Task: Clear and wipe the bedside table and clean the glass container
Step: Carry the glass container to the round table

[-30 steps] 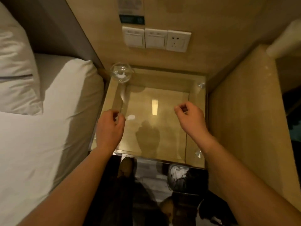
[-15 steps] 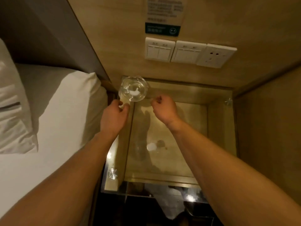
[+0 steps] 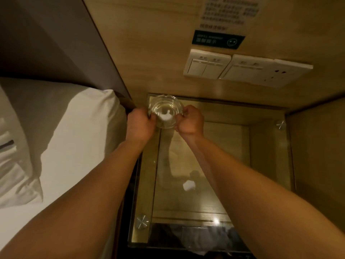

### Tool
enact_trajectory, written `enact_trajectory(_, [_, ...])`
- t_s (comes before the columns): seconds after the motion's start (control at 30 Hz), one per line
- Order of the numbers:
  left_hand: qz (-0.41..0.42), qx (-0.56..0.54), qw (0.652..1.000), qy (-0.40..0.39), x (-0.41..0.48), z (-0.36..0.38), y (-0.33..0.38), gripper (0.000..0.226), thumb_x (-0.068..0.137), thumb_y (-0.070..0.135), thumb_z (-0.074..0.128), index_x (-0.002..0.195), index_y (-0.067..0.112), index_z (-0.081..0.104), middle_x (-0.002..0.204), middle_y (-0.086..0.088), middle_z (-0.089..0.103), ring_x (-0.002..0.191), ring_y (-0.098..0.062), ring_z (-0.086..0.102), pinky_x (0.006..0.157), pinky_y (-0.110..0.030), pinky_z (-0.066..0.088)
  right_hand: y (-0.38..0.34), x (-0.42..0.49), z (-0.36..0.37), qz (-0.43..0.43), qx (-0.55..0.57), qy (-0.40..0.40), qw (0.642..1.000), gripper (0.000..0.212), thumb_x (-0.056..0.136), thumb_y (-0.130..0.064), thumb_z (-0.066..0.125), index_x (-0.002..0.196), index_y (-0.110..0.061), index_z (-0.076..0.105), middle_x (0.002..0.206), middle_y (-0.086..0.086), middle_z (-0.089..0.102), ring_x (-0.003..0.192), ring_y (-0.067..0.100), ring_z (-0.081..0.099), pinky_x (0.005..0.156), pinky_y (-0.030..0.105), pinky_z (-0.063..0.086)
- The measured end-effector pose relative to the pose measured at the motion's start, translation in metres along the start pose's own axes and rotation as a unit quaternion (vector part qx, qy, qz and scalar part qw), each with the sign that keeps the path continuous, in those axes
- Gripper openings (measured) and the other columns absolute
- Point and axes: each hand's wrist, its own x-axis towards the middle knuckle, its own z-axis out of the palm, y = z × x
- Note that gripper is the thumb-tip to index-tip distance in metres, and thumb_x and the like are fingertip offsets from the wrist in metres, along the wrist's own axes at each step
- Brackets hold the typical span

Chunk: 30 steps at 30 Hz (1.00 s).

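Observation:
A round glass container [image 3: 166, 107] with a white scrap inside sits at the far left corner of the glass-topped bedside table [image 3: 268, 165]. My left hand [image 3: 140, 124] grips its left rim and my right hand [image 3: 190, 122] grips its right rim, fingers closed on the glass. A small white paper scrap [image 3: 188, 185] lies on the glass top near the middle, between my forearms.
A bed with white sheet [image 3: 74, 146] and pillow [image 3: 13, 165] lies to the left. Wall switches [image 3: 207, 65] and a socket [image 3: 280, 74] sit on the wooden panel behind the table. A wooden side panel [image 3: 321, 165] stands at the right.
Both hands have moved forward across the table and closed on the glass container from either side. The view has shifted closer to the wall.

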Motion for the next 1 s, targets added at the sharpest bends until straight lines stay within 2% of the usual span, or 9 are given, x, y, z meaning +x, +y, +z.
enact_trajectory(0.1, [0.02,0.003,1.0,0.0,-0.01,-0.004,0.005,0.021,0.099,0.017,0.059,0.088,0.002,0.068,0.082,-0.019,0.07,0.081,-0.037,0.065,0.067,-0.031,0.034,-0.007,-0.014,-0.012,-0.019,-0.033,0.009,0.999,0.009,0.086,-0.008,0.062,0.091,-0.014,0.067,0.082,0.004,0.06,0.08,0.027,0.062,0.068,0.03,0.045])
enact_trajectory(0.2, [0.046,-0.004,0.999,-0.003,-0.025,-0.01,0.015,0.018,0.097,0.016,0.059,0.086,0.006,0.069,0.067,-0.006,0.062,0.064,-0.024,0.059,0.063,-0.031,0.036,-0.006,-0.032,-0.027,-0.01,0.016,0.014,1.0,0.021,0.082,-0.008,0.06,0.084,-0.027,0.068,0.07,-0.006,0.061,0.074,0.032,0.07,0.07,0.047,0.061])
enact_trajectory(0.3, [0.072,-0.003,0.997,-0.008,-0.046,-0.013,0.032,0.021,0.096,0.021,0.059,0.089,0.005,0.071,0.06,-0.006,0.063,0.056,-0.019,0.056,0.063,-0.034,0.044,0.0,-0.055,-0.052,0.02,0.066,0.034,0.997,0.025,0.08,-0.009,0.061,0.072,-0.032,0.058,0.062,-0.012,0.053,0.07,0.032,0.07,0.07,0.056,0.062])
enact_trajectory(0.4, [0.087,-0.021,0.996,-0.018,-0.081,-0.015,0.059,0.034,0.089,0.035,0.052,0.086,0.007,0.071,0.061,-0.008,0.066,0.06,-0.024,0.065,0.066,-0.042,0.054,0.014,-0.082,-0.084,0.025,0.082,0.047,0.995,0.014,0.081,-0.013,0.061,0.092,-0.018,0.067,0.072,-0.008,0.057,0.077,0.033,0.07,0.073,0.058,0.062])
enact_trajectory(0.47, [0.098,-0.033,0.994,-0.023,-0.112,-0.014,0.083,0.035,0.085,0.04,0.048,0.081,0.012,0.069,0.061,-0.007,0.067,0.062,-0.025,0.068,0.067,-0.046,0.055,0.025,-0.102,-0.112,0.028,0.081,0.062,0.994,0.029,0.08,-0.021,0.06,0.105,-0.012,0.07,0.079,-0.005,0.061,0.08,0.032,0.072,0.074,0.055,0.062])
enact_trajectory(0.53, [0.106,-0.046,0.993,-0.03,-0.147,-0.009,0.107,0.031,0.086,0.035,0.051,0.09,0.015,0.074,0.06,-0.006,0.067,0.063,-0.025,0.07,0.068,-0.046,0.057,0.038,-0.128,-0.145,0.035,0.082,0.069,0.994,0.032,0.082,-0.023,0.061,0.111,-0.013,0.069,0.089,0.001,0.067,0.079,0.026,0.073,0.073,0.052,0.063])
enact_trajectory(0.63, [0.122,-0.042,0.99,-0.059,-0.201,0.005,0.142,0.038,0.089,0.043,0.051,0.108,0.02,0.075,0.065,-0.003,0.068,0.067,-0.023,0.071,0.071,-0.046,0.058,0.066,-0.172,-0.196,0.047,0.093,0.086,0.991,0.019,0.091,-0.013,0.064,0.109,-0.015,0.066,0.094,0.003,0.068,0.071,0.018,0.074,0.069,0.048,0.064])
enact_trajectory(0.83, [0.164,-0.016,0.982,-0.089,-0.319,0.039,0.205,0.053,0.085,0.06,0.047,0.117,0.028,0.074,0.07,-0.001,0.069,0.069,-0.02,0.071,0.075,-0.048,0.059,0.132,-0.271,-0.293,0.056,0.103,0.143,0.983,0.022,0.094,-0.015,0.064,0.116,-0.016,0.066,0.101,0.003,0.068,0.063,0.012,0.074,0.065,0.036,0.065])
enact_trajectory(1.0, [0.211,0.0,0.971,-0.109,-0.421,0.055,0.257,0.053,0.086,0.055,0.051,0.124,0.024,0.073,0.072,-0.001,0.071,0.065,-0.022,0.072,0.071,-0.049,0.061,0.178,-0.36,-0.369,0.051,0.101,0.174,0.978,0.007,0.093,-0.02,0.063,0.1,-0.022,0.064,0.092,0.006,0.069,0.075,0.023,0.073,0.07,0.045,0.063])
